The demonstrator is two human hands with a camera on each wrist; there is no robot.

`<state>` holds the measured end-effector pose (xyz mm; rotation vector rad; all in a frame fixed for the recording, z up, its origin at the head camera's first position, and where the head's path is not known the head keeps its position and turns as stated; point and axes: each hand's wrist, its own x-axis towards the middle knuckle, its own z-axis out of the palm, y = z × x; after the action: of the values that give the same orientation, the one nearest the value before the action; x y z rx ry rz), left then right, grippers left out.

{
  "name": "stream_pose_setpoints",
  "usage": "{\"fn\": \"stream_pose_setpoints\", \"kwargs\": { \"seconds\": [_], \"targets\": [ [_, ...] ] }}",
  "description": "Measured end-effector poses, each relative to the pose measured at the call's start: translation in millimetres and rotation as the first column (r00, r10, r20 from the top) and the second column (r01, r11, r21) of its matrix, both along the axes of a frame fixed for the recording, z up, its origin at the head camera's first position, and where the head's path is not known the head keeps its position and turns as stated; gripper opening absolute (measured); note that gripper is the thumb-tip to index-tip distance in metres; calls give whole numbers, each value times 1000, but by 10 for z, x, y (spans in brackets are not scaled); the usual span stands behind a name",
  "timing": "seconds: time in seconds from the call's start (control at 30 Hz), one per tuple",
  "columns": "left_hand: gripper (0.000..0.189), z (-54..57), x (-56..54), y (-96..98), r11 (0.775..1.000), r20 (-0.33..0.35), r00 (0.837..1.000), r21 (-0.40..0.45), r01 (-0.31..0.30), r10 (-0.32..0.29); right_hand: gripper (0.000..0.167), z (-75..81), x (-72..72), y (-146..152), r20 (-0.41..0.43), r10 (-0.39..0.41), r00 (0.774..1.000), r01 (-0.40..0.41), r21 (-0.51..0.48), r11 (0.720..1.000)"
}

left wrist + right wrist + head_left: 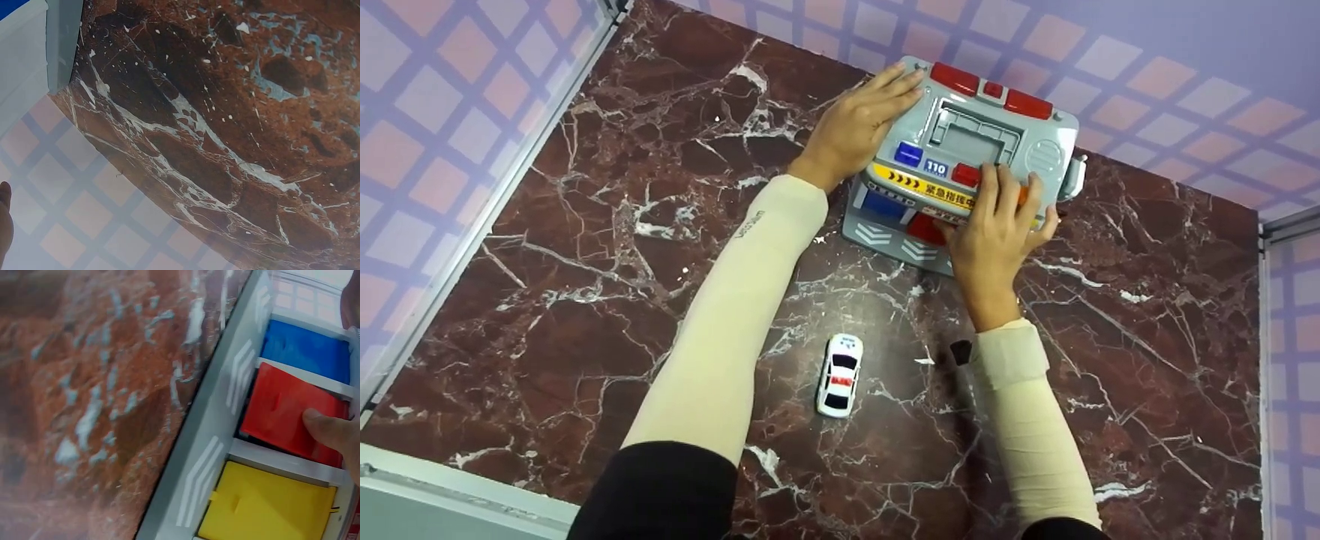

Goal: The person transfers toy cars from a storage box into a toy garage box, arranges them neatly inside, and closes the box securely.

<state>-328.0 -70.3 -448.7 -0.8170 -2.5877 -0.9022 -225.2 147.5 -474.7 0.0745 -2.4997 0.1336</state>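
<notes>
A grey toy police garage (915, 116) stands near the back wall, with red light bars and coloured buttons on its roof. My left hand (851, 131) rests on the roof's left end with its fingers extended. Over the front edge lies my right hand (997, 240), its fingers on the roof near the red and orange buttons. In the right wrist view its thumb (329, 433) presses a red door (275, 405), which sits slightly askew in its frame. A blue door (306, 349) and a yellow door (264, 506) flank it.
A white toy police car (840, 375) with a red roof light lies between the forearms on the dark red marbled surface (660, 247). Patterned walls (1140, 82) stand at the back and both sides. A small dark object (961, 351) is beside the right sleeve.
</notes>
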Motion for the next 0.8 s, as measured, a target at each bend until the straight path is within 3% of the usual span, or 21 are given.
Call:
{"fn": "stream_pose_setpoints", "kwargs": {
  "seconds": [0.23, 0.8],
  "targets": [
    [37, 20, 0, 17, 999, 14, 1000, 40, -8, 8, 94, -2, -14, -4, 0, -28, 1000, 28, 11, 1000],
    [37, -7, 14, 16, 1000, 0, 1000, 24, -8, 8, 78, -109, -30, -4, -100, 18, 995, -23, -48, 999]
  ]
}}
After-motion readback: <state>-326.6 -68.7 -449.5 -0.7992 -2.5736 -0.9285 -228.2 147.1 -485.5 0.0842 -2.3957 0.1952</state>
